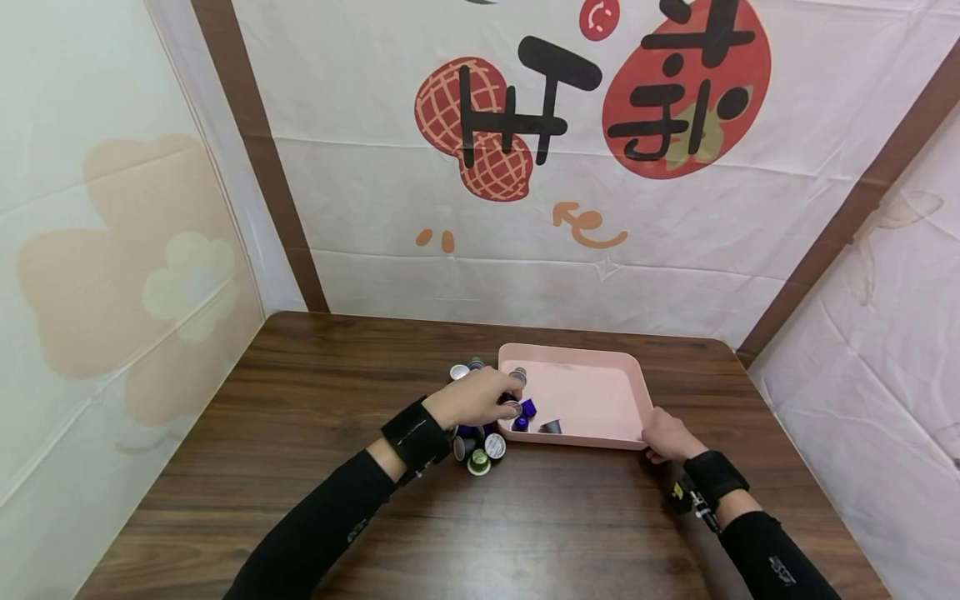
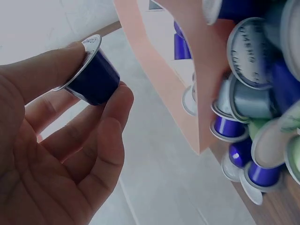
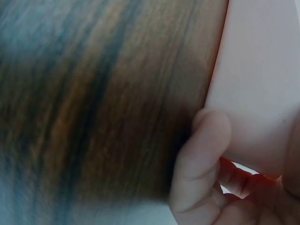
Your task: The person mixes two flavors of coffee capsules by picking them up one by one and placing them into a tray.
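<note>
My left hand pinches a dark blue coffee capsule between thumb and fingers, over the left side of the pink tray. The capsule's pale lid faces the thumb in the left wrist view. Inside the tray lie a blue capsule, a second blue one and a grey capsule. Around the tray's near right corner, my right hand grips the rim with curled fingers. A heap of coffee capsules sits against the tray's left side, partly hidden by my left hand in the head view.
Everything stands on a brown wooden table. Behind it hangs a white printed cloth, with another cloth wall on the left. A green capsule lies at the heap's near edge.
</note>
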